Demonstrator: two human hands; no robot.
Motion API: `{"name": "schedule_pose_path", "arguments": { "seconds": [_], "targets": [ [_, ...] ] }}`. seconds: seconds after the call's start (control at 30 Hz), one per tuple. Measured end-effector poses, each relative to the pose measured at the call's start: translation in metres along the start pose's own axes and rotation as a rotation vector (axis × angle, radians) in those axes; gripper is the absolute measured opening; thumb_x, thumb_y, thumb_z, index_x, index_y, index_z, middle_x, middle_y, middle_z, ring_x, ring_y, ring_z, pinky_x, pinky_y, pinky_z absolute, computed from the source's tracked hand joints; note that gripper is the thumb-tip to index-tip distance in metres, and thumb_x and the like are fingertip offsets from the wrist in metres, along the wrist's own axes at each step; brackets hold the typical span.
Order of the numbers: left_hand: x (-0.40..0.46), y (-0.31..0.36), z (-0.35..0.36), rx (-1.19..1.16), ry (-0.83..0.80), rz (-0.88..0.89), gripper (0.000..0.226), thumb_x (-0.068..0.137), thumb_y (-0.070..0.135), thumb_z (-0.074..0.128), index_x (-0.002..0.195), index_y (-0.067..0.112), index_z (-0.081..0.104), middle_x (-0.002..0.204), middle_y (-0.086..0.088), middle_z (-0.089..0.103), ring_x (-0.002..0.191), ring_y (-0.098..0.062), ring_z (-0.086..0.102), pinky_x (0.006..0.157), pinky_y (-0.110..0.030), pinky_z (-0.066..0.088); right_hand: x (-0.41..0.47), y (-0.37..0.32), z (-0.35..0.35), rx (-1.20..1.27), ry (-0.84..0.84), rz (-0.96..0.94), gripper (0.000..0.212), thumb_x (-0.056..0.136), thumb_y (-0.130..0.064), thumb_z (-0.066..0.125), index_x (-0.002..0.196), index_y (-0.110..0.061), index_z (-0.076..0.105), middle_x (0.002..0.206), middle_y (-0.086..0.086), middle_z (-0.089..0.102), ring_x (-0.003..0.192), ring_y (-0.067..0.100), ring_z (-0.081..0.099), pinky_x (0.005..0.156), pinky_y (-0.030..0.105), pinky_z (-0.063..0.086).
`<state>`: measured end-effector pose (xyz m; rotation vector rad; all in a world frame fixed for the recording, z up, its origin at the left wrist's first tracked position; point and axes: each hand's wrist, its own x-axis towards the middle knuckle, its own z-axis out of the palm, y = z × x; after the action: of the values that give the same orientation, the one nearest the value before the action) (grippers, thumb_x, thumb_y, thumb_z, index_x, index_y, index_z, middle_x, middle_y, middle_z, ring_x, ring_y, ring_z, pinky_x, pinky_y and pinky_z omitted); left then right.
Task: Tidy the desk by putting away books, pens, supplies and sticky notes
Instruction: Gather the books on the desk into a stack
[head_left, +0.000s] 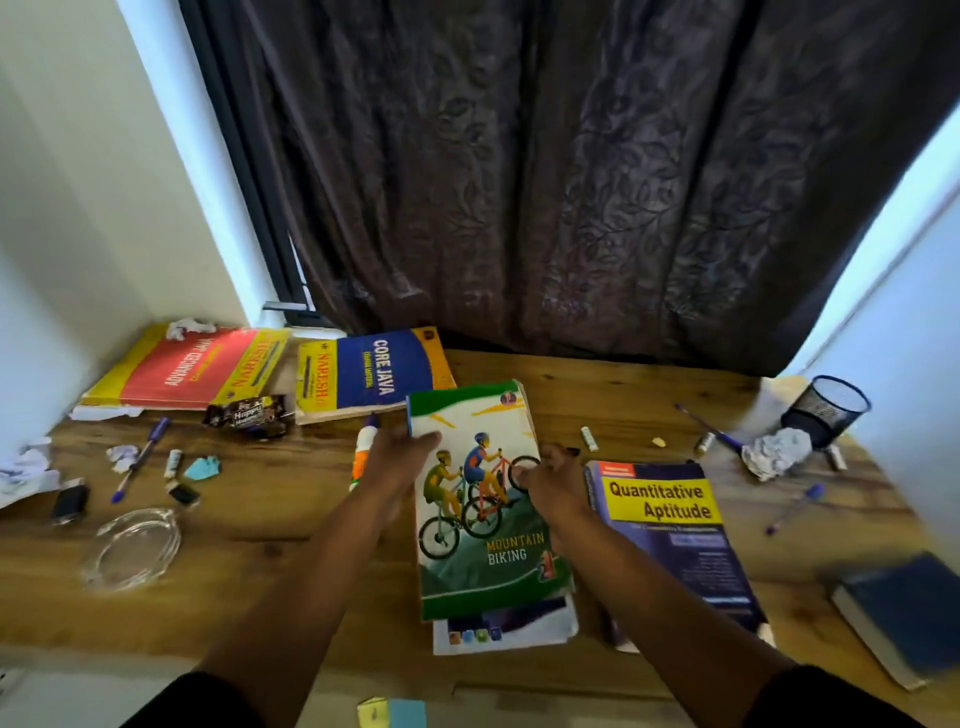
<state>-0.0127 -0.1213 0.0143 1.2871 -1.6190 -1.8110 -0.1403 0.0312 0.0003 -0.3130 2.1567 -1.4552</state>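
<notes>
Two hands hold the bike book (483, 499) in the middle of the frame. It lies on top of a small pile on the desk (291, 525). The left hand (400, 457) has its thumb on the cover and grips the left edge. The right hand (550, 478) grips the right edge, fingers curled under.

The book looks thin, light and bendy. The cover may be slippery, so holding both long edges seems best.

A glue stick (363, 452) lies just left of it. The blue book (670, 540) sits just right. The Java book (374, 374) touches its top corner. Pens (140, 457), paper balls (776, 452) and a glass dish (132, 548) lie around. A black cup (826, 410) stands upper right. Sticky notes (392, 713) sit at the bottom edge.
</notes>
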Motion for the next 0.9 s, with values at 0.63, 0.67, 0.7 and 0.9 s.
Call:
{"name": "schedule_pose_path", "arguments": {
  "seconds": [0.63, 0.67, 0.7, 0.9],
  "targets": [
    [-0.036, -0.036, 0.065, 0.549, 0.094, 0.083, 0.042, 0.096, 0.027, 0.063, 0.136, 0.018, 0.057, 0.133, -0.008, 0.065, 0.119, -0.027, 0.062, 0.095, -0.032, 0.048, 0.011, 0.068, -0.038, -0.854, -0.074, -0.394, 0.061, 0.084, -0.034, 0.074, 0.136, -0.024, 0.045, 0.144, 0.006, 0.039, 0.133, 0.028, 0.043, 0.096, 0.034, 0.05],
    [-0.036, -0.031, 0.06, 0.563, 0.114, 0.111, 0.04, 0.096, 0.027, 0.063, 0.135, 0.02, 0.059, 0.132, -0.006, 0.066, 0.118, -0.026, 0.062, 0.094, -0.031, 0.049, 0.01, 0.063, -0.036, -0.912, -0.05, -0.463, 0.062, 0.085, -0.037, 0.072, 0.138, -0.024, 0.044, 0.145, 0.008, 0.04, 0.134, 0.03, 0.042, 0.098, 0.036, 0.049],
    [-0.035, -0.025, 0.057, 0.573, 0.137, 0.14, 0.038, 0.096, 0.027, 0.062, 0.133, 0.022, 0.06, 0.13, -0.005, 0.067, 0.116, -0.026, 0.063, 0.093, -0.032, 0.05, 0.01, 0.056, -0.033, -0.967, -0.033, -0.52, 0.065, 0.086, -0.039, 0.07, 0.143, -0.023, 0.043, 0.147, 0.01, 0.04, 0.135, 0.032, 0.042, 0.102, 0.039, 0.046],
    [-0.003, 0.002, 0.004, 0.62, 0.287, 0.144, 0.031, 0.094, 0.028, 0.065, 0.123, 0.015, 0.063, 0.121, -0.008, 0.067, 0.111, -0.029, 0.064, 0.08, -0.03, 0.046, 0.028, 0.011, 0.015, -0.937, -0.171, -0.683, 0.064, 0.09, -0.045, 0.063, 0.146, -0.024, 0.04, 0.149, 0.006, 0.047, 0.137, 0.033, 0.042, 0.109, 0.047, 0.043]
  ]
}}
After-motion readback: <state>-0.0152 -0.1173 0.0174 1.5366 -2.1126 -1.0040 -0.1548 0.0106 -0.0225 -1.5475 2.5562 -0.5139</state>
